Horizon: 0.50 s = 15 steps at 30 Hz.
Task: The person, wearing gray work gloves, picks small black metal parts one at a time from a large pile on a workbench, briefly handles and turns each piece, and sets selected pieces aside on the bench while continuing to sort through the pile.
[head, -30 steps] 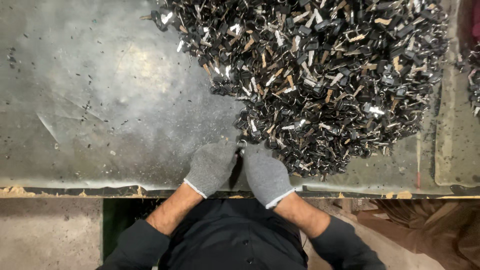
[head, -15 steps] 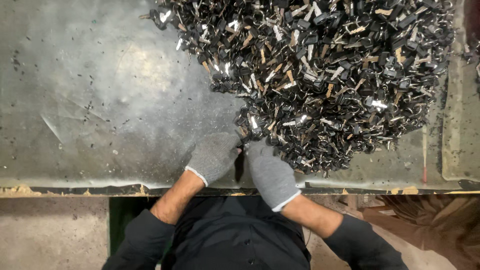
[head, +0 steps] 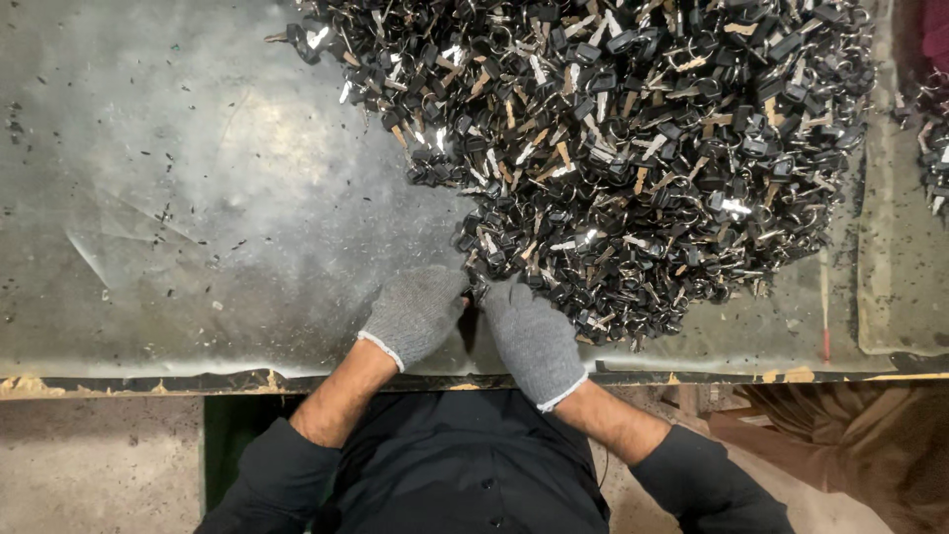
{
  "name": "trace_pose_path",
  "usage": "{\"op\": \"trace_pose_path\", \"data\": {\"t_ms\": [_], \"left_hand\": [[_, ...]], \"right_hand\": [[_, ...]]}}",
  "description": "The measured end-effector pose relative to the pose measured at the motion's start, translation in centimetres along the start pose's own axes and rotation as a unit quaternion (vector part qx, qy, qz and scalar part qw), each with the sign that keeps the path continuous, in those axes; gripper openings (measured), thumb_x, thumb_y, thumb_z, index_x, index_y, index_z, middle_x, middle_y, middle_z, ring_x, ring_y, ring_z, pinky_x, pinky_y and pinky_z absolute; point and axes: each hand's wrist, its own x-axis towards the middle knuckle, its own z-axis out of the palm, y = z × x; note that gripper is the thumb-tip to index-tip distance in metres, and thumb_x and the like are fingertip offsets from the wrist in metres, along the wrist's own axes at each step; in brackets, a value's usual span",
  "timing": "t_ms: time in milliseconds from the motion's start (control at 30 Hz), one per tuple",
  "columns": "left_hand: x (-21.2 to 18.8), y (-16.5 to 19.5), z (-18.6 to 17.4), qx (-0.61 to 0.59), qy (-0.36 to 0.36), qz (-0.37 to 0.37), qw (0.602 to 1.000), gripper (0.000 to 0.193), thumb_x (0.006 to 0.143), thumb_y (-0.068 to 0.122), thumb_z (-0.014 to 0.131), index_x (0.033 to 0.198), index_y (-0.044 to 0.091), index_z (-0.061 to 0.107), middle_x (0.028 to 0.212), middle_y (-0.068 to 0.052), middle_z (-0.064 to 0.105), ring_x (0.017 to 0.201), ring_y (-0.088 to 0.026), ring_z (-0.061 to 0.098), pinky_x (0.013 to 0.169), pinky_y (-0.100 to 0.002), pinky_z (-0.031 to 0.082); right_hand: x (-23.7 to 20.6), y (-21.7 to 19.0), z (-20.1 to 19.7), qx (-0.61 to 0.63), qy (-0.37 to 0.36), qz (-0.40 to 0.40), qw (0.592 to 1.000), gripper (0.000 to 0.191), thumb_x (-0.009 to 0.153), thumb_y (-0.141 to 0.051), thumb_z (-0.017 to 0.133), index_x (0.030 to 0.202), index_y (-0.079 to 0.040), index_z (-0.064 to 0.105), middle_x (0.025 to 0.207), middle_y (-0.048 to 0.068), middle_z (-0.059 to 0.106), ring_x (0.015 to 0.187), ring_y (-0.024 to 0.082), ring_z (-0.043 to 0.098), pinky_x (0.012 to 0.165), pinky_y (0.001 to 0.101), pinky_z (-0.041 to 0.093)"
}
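A big heap of black-headed keys with metal blades and rings [head: 633,148] covers the right half of a scuffed grey metal tabletop [head: 198,198]. My left hand [head: 415,311] and my right hand [head: 529,336], both in grey knit gloves, rest side by side at the heap's near edge. Their fingertips meet on a small black key piece [head: 475,293] at the pile's rim. The curled fingers hide most of that piece. Black sleeves cover my forearms below the table's front edge.
The table's worn front edge [head: 148,381] runs across the lower view. Small dark flecks dot the bare left side. A second strip of surface with more keys [head: 934,148] lies at the far right. Brown cloth [head: 840,435] sits below at the right.
Both hands have slid a little forward into the pile's near edge, staying together. The heap itself looks unchanged.
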Motion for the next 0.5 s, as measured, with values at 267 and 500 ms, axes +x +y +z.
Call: {"op": "trace_pose_path", "data": {"t_ms": [267, 500], "left_hand": [[-0.2, 0.2, 0.5, 0.018, 0.037, 0.048, 0.998, 0.014, 0.089, 0.019, 0.065, 0.091, 0.006, 0.066, 0.088, -0.020, 0.068, 0.078, -0.041, 0.068, 0.070, -0.054, 0.053], [-1.0, 1.7, 0.2, -0.013, 0.118, -0.016, 0.993, 0.036, 0.087, 0.022, 0.070, 0.118, 0.005, 0.062, 0.091, -0.019, 0.071, 0.080, -0.039, 0.071, 0.066, -0.049, 0.055]], "right_hand": [[1.3, -1.4, -0.2, 0.085, -0.195, 0.103, 0.972, 0.030, 0.097, -0.011, 0.055, 0.122, 0.005, 0.054, 0.101, 0.025, 0.068, 0.065, 0.027, 0.075, 0.046, 0.0329, 0.060], [1.7, -0.5, -1.1, 0.179, -0.175, 0.073, 0.965, 0.019, 0.103, -0.013, 0.050, 0.111, 0.003, 0.056, 0.096, 0.025, 0.071, 0.082, 0.033, 0.075, 0.062, 0.0396, 0.062]]}}
